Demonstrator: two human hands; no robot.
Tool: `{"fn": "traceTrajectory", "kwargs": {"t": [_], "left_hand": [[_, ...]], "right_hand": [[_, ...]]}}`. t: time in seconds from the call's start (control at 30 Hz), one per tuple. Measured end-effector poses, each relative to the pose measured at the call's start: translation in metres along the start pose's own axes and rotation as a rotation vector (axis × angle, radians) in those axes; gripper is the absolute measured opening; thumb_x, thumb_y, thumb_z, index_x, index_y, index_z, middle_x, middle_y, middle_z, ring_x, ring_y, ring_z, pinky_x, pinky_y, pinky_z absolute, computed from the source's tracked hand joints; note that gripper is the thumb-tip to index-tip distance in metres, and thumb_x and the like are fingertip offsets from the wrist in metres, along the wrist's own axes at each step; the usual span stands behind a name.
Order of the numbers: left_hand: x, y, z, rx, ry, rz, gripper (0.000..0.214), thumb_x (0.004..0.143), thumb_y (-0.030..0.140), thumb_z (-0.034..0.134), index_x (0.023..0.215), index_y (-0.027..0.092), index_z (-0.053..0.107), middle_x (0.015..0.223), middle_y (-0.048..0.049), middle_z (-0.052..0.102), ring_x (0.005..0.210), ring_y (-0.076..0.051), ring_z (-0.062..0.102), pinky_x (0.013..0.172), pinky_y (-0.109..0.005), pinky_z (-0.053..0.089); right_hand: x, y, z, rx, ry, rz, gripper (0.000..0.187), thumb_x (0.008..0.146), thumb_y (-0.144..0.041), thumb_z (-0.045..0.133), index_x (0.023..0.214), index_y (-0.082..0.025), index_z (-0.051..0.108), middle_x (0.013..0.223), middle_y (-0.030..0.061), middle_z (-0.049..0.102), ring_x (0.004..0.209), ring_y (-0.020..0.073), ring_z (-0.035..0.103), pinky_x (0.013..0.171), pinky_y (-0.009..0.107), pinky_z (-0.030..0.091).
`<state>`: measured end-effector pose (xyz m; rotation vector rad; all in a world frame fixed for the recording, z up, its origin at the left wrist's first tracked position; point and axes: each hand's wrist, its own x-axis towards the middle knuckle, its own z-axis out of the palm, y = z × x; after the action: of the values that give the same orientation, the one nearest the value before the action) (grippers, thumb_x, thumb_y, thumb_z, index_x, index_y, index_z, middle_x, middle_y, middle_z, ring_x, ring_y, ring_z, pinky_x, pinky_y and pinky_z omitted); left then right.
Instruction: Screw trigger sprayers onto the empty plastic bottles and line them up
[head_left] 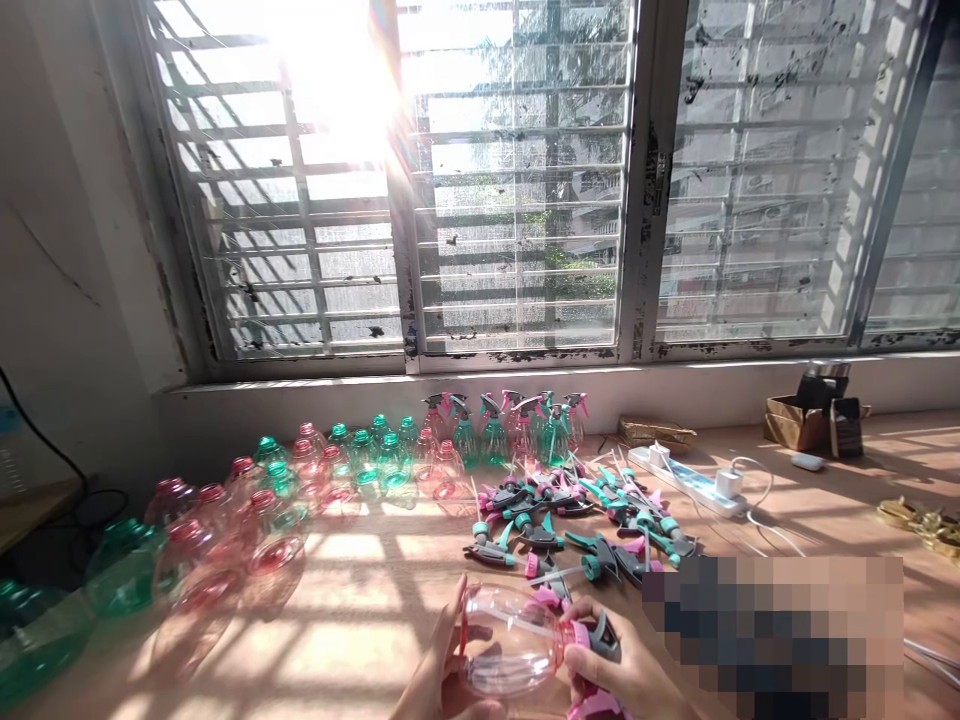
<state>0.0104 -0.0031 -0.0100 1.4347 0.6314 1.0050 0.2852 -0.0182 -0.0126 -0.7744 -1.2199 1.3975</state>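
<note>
A clear pink spray bottle (pixel 510 645) lies on its side between my hands, low in the view, its neck pointing right. My left hand (pixel 442 665) wraps around the bottle's base end. My right hand (pixel 600 650) grips the pink and grey spray head (pixel 581 640) at the neck; a thin tube shows inside the bottle. Whether the collar is fully screwed on I cannot tell. Just beyond my hands lies a heap of loose spray heads (pixel 577 510) in grey with pink or teal, several with white tubes.
Several open pink bottles (pixel 202 540) and green bottles (pixel 394 460) stand at left. Finished-looking spray bottles (pixel 525 425) stand by the window wall. A white power strip (pixel 690 480) with cables, a wicker tray (pixel 656 435) and a brown box (pixel 787 420) are at right. A blurred patch covers the lower right.
</note>
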Motion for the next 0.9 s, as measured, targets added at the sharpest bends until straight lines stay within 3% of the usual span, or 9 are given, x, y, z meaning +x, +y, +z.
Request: {"fn": "traceTrajectory", "kwargs": {"t": [0.2, 0.37, 0.5, 0.57, 0.7, 0.9], "left_hand": [[-0.004, 0.011, -0.001, 0.012, -0.023, -0.065, 0.097, 0.081, 0.051, 0.081, 0.158, 0.031, 0.026, 0.131, -0.0138, 0.051, 0.115, -0.032, 0.062, 0.100, -0.042, 0.046], [-0.006, 0.016, 0.007, -0.005, 0.019, -0.008, 0.103, 0.080, 0.047, 0.083, 0.160, 0.043, 0.017, 0.135, -0.0102, 0.047, 0.114, -0.030, 0.061, 0.091, -0.038, 0.051], [-0.007, 0.021, 0.010, -0.031, 0.011, -0.045, 0.113, 0.079, 0.046, 0.084, 0.162, 0.041, 0.008, 0.128, -0.0101, 0.051, 0.114, -0.029, 0.061, 0.091, -0.037, 0.052], [-0.007, 0.024, 0.011, -0.043, 0.001, -0.060, 0.114, 0.076, 0.047, 0.087, 0.162, 0.039, 0.012, 0.129, -0.0106, 0.051, 0.111, -0.029, 0.062, 0.096, -0.039, 0.051], [-0.007, 0.032, 0.012, -0.012, -0.007, -0.059, 0.098, 0.078, 0.051, 0.083, 0.157, 0.036, 0.029, 0.128, -0.0105, 0.051, 0.106, -0.027, 0.064, 0.098, -0.039, 0.049], [-0.005, 0.022, 0.013, -0.020, -0.007, 0.007, 0.094, 0.084, 0.049, 0.078, 0.159, 0.043, 0.021, 0.144, -0.0112, 0.045, 0.112, -0.030, 0.063, 0.093, -0.040, 0.051]], "right_hand": [[0.000, 0.000, 0.001, -0.016, -0.016, -0.002, 0.058, 0.073, -0.056, 0.088, 0.103, -0.018, 0.055, 0.066, 0.0013, 0.075, 0.053, 0.0161, 0.072, 0.055, 0.027, 0.053], [0.000, 0.001, 0.000, 0.029, 0.029, 0.013, 0.059, 0.072, -0.056, 0.089, 0.103, -0.017, 0.055, 0.070, 0.0035, 0.077, 0.055, 0.0165, 0.072, 0.057, 0.028, 0.056], [-0.001, 0.002, -0.001, 0.024, 0.042, 0.018, 0.060, 0.071, -0.056, 0.089, 0.103, -0.018, 0.056, 0.070, 0.0031, 0.077, 0.055, 0.0173, 0.073, 0.057, 0.028, 0.056], [-0.001, 0.002, -0.001, 0.002, 0.027, 0.013, 0.059, 0.071, -0.057, 0.088, 0.103, -0.019, 0.056, 0.070, 0.0029, 0.077, 0.055, 0.0179, 0.073, 0.058, 0.028, 0.056], [0.000, 0.004, -0.002, -0.014, -0.005, 0.001, 0.059, 0.073, -0.056, 0.088, 0.104, -0.018, 0.055, 0.071, 0.0028, 0.077, 0.055, 0.0172, 0.073, 0.056, 0.027, 0.055], [0.000, 0.004, -0.002, -0.040, -0.004, 0.013, 0.059, 0.074, -0.059, 0.086, 0.104, -0.019, 0.055, 0.073, 0.0034, 0.077, 0.057, 0.0195, 0.074, 0.058, 0.031, 0.057]]}}
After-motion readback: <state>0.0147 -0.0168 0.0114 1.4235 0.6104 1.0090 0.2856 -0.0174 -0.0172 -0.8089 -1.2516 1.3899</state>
